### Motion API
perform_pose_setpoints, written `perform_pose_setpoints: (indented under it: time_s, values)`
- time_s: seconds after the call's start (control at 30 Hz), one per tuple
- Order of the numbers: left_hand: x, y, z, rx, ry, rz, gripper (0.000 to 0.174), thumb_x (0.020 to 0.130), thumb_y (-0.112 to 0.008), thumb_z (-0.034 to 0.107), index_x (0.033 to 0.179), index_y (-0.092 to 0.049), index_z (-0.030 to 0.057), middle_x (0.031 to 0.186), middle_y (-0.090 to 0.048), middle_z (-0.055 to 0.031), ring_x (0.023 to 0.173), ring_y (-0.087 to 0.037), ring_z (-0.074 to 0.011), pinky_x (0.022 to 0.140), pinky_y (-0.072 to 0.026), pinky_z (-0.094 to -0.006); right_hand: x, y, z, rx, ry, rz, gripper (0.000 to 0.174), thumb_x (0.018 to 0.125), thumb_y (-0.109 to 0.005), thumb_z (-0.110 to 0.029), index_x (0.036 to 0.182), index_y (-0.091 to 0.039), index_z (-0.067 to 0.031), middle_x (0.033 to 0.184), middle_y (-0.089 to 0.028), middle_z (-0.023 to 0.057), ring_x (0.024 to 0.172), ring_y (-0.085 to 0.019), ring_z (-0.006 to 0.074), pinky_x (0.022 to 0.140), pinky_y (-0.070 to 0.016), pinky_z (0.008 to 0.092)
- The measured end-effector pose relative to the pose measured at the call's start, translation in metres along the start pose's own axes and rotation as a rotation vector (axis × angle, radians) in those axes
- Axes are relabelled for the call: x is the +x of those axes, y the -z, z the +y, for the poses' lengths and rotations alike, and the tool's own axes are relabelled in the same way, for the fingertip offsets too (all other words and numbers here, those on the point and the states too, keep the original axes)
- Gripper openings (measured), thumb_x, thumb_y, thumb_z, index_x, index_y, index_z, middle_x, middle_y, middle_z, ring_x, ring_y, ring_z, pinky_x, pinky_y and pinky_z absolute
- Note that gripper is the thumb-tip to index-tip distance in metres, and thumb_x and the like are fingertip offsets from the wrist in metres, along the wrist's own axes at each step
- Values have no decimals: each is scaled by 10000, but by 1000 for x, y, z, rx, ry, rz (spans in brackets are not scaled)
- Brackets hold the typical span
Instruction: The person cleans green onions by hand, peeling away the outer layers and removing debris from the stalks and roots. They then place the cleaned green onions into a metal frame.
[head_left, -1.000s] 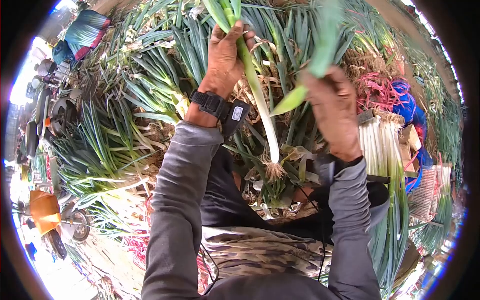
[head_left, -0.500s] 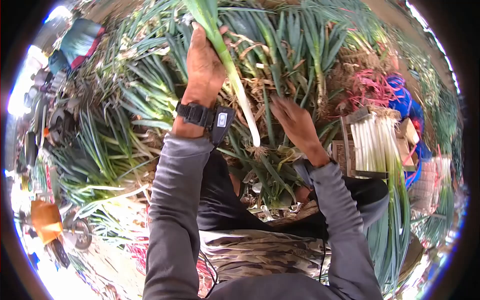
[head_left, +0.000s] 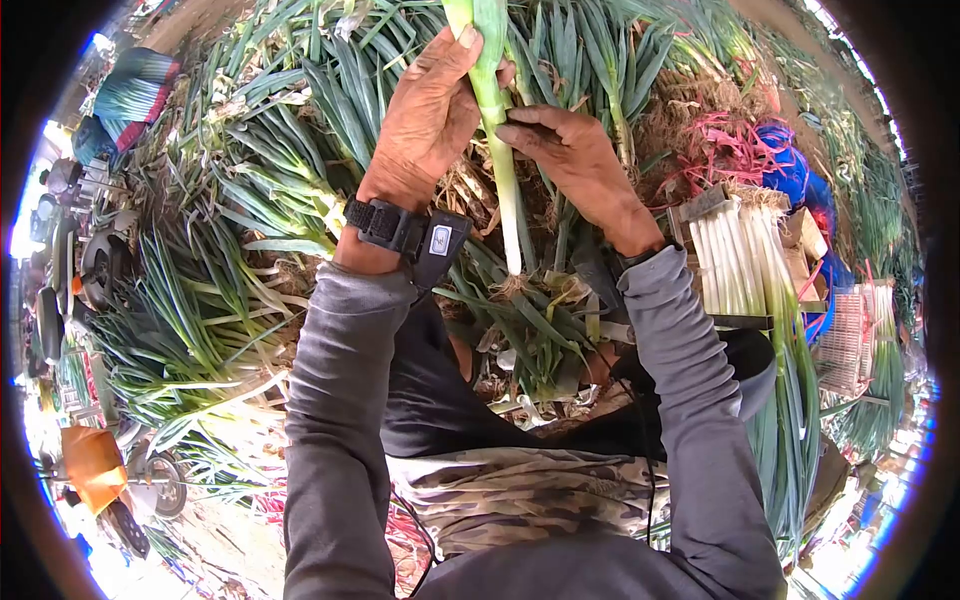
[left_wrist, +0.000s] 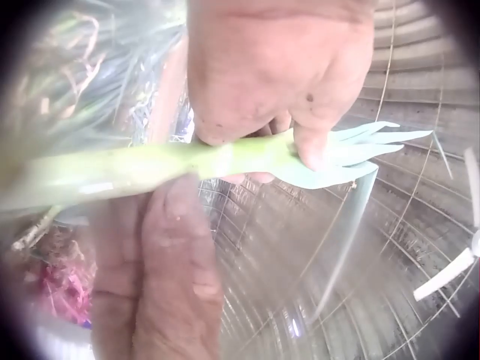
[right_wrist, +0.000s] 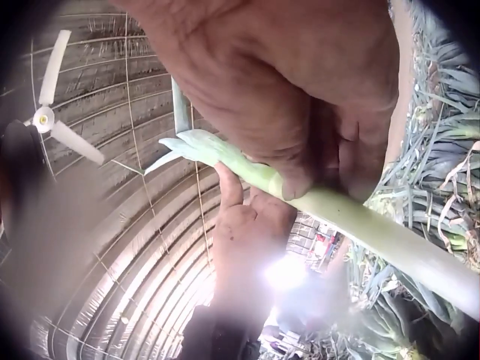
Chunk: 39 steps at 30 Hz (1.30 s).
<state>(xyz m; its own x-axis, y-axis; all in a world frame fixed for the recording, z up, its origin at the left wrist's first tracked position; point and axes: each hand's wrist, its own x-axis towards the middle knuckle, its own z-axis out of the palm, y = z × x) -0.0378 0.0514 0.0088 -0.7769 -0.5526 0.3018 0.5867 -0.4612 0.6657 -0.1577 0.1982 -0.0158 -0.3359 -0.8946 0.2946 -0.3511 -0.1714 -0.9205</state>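
A leek [head_left: 506, 200] with a long white shank and stringy roots hangs slanting down in front of me, roots lowest. My left hand [head_left: 425, 120] grips it around the base of the green leaves, thumb lying along the stalk. Just below, my right hand [head_left: 580, 165] pinches the pale green part between thumb and fingers. In the left wrist view the leek [left_wrist: 112, 176] lies across both hands, its leaf tips beyond the left thumb. The right wrist view shows the right thumb tip pressed at a leaf-sheath edge on the leek [right_wrist: 375, 232].
Heaps of untrimmed leeks [head_left: 290, 165] spread ahead and to the left. On my right, cleaned leeks [head_left: 740, 255] lie in a row on a wooden frame, beside red string [head_left: 725, 150] and blue plastic [head_left: 790, 165]. Loose green leaves [head_left: 540, 340] are piled between my legs.
A torn leaf held by my right hand a second ago is gone from it. That hand dropped away, then came up and left to the stalk. The left hand kept its leek.
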Motion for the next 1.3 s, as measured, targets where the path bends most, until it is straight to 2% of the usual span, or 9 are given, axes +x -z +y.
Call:
perform_pose_setpoints:
  time_s: [0.27,0.5,0.63,0.73,0.9,0.93,1.0,1.03,1.3]
  values:
    - [2,0,-3,-76,12,-72,343,1000,-654,237,1285,-593,56,1061,-668,-50,983,-671,-211,970,-567,-398,-6,12,-19,173,-90,-42,221,893,-788,-167,998,-701,7,910,-701,55,778,-617,80,715,-521,259]
    - [7,-10,-7,-143,-35,92,309,928,-709,15,1183,-548,81,1097,-668,-57,1008,-674,-223,907,-616,-438,-41,-11,-32,-753,560,21,179,849,-761,-94,1000,-664,-85,1023,-676,56,839,-708,244,705,-590,343]
    - [10,-2,-9,-67,-98,141,438,918,-737,57,1211,-431,168,1077,-663,-87,935,-693,-247,808,-637,-402,-44,-6,-21,-254,351,112,207,867,-747,7,975,-574,-28,1067,-664,70,768,-669,111,625,-545,252]
    - [10,5,-15,-94,-123,220,463,916,-747,81,1216,-403,161,1058,-660,-98,862,-689,-243,719,-617,-367,-47,-1,-37,249,-101,-90,149,956,-679,-62,966,-541,-6,832,-602,32,652,-655,93,587,-554,265]
    - [28,49,12,209,-415,341,410,930,-741,133,1215,-445,120,1015,-645,-94,761,-621,-207,618,-499,-316,-102,-3,-46,201,-261,-212,160,951,-683,-42,917,-529,-12,724,-569,20,560,-594,72,447,-425,241]
    - [26,43,24,274,-310,622,593,963,-711,192,1477,-419,154,1116,-603,-60,869,-606,-160,680,-563,-354,-117,-2,-45,226,-324,-232,156,946,-683,-27,914,-530,-15,714,-567,17,553,-584,69,444,-417,237]
    - [23,53,35,256,-324,739,791,958,-723,238,1583,-238,229,1286,-540,-99,972,-592,-216,752,-563,-423,-143,3,-34,274,-397,-218,158,933,-683,1,908,-528,-19,718,-568,18,534,-568,63,432,-407,236]
    - [28,87,33,190,-555,472,330,936,-734,140,1170,-506,90,972,-649,-92,723,-618,-202,599,-498,-319,-153,7,-32,295,-429,-210,161,926,-683,15,904,-527,-20,719,-569,18,524,-560,60,426,-402,235]
    - [12,155,49,-105,-453,797,164,980,-644,135,1024,-520,37,869,-639,-117,685,-610,-231,581,-478,-347,-229,69,-80,357,-144,192,147,829,-550,65,887,-482,-51,688,-572,108,430,-392,72,396,-298,228]
